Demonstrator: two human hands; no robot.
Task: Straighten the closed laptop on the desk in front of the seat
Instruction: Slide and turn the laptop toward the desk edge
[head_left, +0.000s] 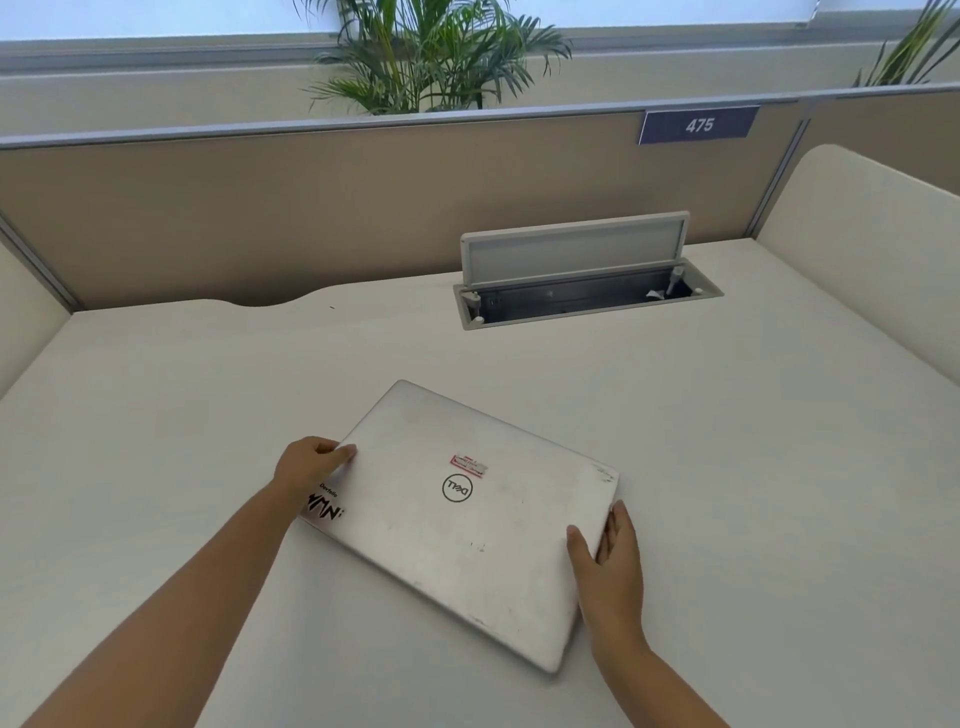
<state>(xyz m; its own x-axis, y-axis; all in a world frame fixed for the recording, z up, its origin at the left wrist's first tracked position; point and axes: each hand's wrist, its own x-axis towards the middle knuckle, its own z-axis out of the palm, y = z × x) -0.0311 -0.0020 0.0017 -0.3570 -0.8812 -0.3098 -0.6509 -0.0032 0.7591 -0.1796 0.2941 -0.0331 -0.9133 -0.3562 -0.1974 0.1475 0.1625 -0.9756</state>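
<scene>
Silver laptop, lid shut, lying flat on white tabletop, near middle toward front edge. Sits pretty crooked, rotated so long edges run diagonal, far corner pointing up-left, near corner down-right. Round Dell logo in lid center, small red-and-white sticker just above it, black lettering sticker at left corner. Lid looks scuffed, bit grimy, few dark marks near right edge.
</scene>
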